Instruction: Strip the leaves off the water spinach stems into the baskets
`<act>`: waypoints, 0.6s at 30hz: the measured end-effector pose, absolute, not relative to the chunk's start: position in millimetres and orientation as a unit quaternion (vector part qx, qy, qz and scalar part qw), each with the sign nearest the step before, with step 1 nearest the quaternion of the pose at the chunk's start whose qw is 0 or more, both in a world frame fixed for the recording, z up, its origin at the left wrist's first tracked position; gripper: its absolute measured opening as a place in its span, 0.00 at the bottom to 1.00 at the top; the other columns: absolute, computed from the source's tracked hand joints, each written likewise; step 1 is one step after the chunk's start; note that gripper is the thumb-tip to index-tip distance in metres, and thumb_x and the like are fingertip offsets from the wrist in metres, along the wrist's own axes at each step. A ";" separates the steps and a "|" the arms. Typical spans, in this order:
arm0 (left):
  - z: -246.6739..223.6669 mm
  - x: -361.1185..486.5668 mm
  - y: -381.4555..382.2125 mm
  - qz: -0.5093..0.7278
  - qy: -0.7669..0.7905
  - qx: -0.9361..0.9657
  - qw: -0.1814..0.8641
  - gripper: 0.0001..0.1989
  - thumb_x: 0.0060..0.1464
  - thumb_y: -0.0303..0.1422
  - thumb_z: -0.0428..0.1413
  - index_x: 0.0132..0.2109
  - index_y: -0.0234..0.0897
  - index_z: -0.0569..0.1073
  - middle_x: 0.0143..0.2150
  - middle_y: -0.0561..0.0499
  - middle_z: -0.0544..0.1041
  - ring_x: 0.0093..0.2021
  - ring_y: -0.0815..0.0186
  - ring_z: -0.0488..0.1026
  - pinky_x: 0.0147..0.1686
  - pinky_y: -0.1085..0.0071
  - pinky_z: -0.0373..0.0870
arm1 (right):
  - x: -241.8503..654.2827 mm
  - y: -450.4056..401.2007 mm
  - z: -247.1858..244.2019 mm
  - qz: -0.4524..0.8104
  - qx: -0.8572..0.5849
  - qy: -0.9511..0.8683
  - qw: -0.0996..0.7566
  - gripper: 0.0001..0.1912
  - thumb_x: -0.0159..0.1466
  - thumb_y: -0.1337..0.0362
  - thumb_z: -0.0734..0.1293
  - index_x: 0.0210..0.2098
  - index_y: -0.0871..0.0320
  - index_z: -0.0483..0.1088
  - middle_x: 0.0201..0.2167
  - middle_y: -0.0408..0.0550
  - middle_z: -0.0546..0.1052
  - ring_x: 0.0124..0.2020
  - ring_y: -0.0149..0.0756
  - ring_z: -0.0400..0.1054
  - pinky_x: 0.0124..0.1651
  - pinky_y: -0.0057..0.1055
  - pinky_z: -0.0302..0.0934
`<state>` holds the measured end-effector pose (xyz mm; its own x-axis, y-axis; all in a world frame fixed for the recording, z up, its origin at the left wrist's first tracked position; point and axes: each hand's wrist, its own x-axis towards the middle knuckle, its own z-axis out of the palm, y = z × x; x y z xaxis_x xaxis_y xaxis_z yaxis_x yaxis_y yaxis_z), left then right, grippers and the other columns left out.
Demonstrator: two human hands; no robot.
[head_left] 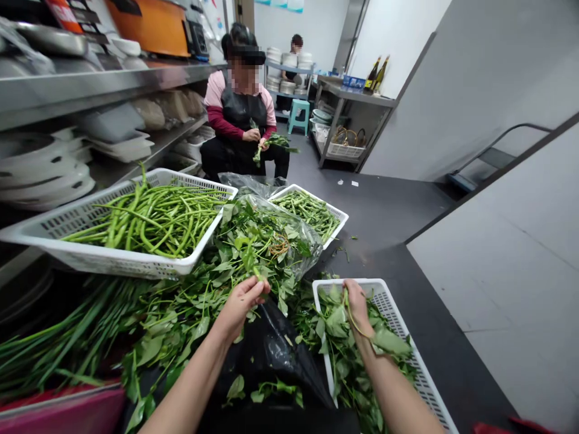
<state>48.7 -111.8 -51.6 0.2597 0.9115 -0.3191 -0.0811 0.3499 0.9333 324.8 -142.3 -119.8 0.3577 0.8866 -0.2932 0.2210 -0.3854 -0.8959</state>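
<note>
My left hand [244, 304] is closed in a pinch on a short green stem [259, 274], in front of the heap of leafy greens [239, 232]. Over the white basket [392, 307] at the right, my right hand [356, 301] has its fingers curled round a leafy green sprig. Its thin stem [350, 313] hangs along my wrist, and broad leaves lie about it. More picked leaves [344, 361] fill that basket. Between my forearms is a black apron or plastic sheet [275, 349] with loose leaves on it.
Long green beans [158, 223] fill a white basket [108, 260] at the left; cut green stems [307, 211] are in another basket. A clear plastic bag [312, 244] lies by the heap. Opposite sits a co-worker [242, 114] holding greens. Metal shelves [136, 78] line the left side.
</note>
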 end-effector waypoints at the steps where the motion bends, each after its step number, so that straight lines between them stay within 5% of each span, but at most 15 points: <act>1: -50.8 46.8 -111.9 0.359 0.472 0.439 0.675 0.18 0.37 0.47 0.60 0.27 0.37 0.71 0.28 0.51 0.71 0.32 0.65 0.67 0.31 0.72 0.62 | 343.0 -153.9 -120.4 0.380 -0.756 -0.383 0.372 0.16 0.56 0.49 0.57 0.26 0.55 0.64 0.26 0.49 0.69 0.36 0.44 0.65 0.33 0.35 0.59; 6: -58.6 49.7 -116.3 0.297 0.441 0.537 0.654 0.15 0.44 0.46 0.54 0.24 0.38 0.67 0.24 0.53 0.66 0.27 0.66 0.62 0.28 0.71 0.59 | 349.0 -187.4 -118.5 0.345 -0.814 -0.387 0.261 0.23 0.48 0.48 0.67 0.36 0.59 0.70 0.41 0.56 0.73 0.50 0.50 0.63 0.47 0.41 0.56; 9: -61.2 55.9 -125.5 0.251 0.463 0.648 0.550 0.14 0.48 0.44 0.50 0.23 0.39 0.68 0.23 0.52 0.68 0.27 0.63 0.64 0.30 0.69 0.60 | 285.7 -178.9 -107.4 0.574 -0.637 -0.394 0.332 0.29 0.52 0.41 0.62 0.39 0.59 0.72 0.39 0.54 0.75 0.44 0.44 0.67 0.46 0.38 0.58; 11: -58.5 58.0 -133.7 0.213 0.493 0.713 0.450 0.12 0.51 0.40 0.48 0.26 0.40 0.70 0.28 0.49 0.72 0.32 0.60 0.68 0.34 0.67 0.61 | 233.5 -166.6 -99.9 0.664 -0.540 -0.360 0.371 0.29 0.48 0.41 0.68 0.36 0.59 0.72 0.37 0.51 0.76 0.42 0.41 0.68 0.42 0.35 0.59; 15: -51.8 53.1 -147.8 0.141 0.539 0.773 0.305 0.13 0.54 0.35 0.43 0.36 0.40 0.72 0.39 0.43 0.76 0.40 0.56 0.71 0.40 0.64 0.62 | 155.3 -140.9 -94.8 0.711 -0.436 -0.223 0.504 0.22 0.46 0.47 0.73 0.23 0.61 0.69 0.28 0.48 0.75 0.33 0.35 0.69 0.39 0.31 0.61; 18: -54.1 44.5 -153.1 0.133 0.564 0.763 0.287 0.16 0.56 0.35 0.39 0.33 0.40 0.70 0.36 0.43 0.76 0.39 0.56 0.71 0.39 0.63 0.64 | 136.6 -121.5 -96.0 0.731 -0.406 -0.076 0.543 0.18 0.54 0.53 0.69 0.19 0.59 0.63 0.21 0.46 0.73 0.26 0.33 0.69 0.34 0.30 0.62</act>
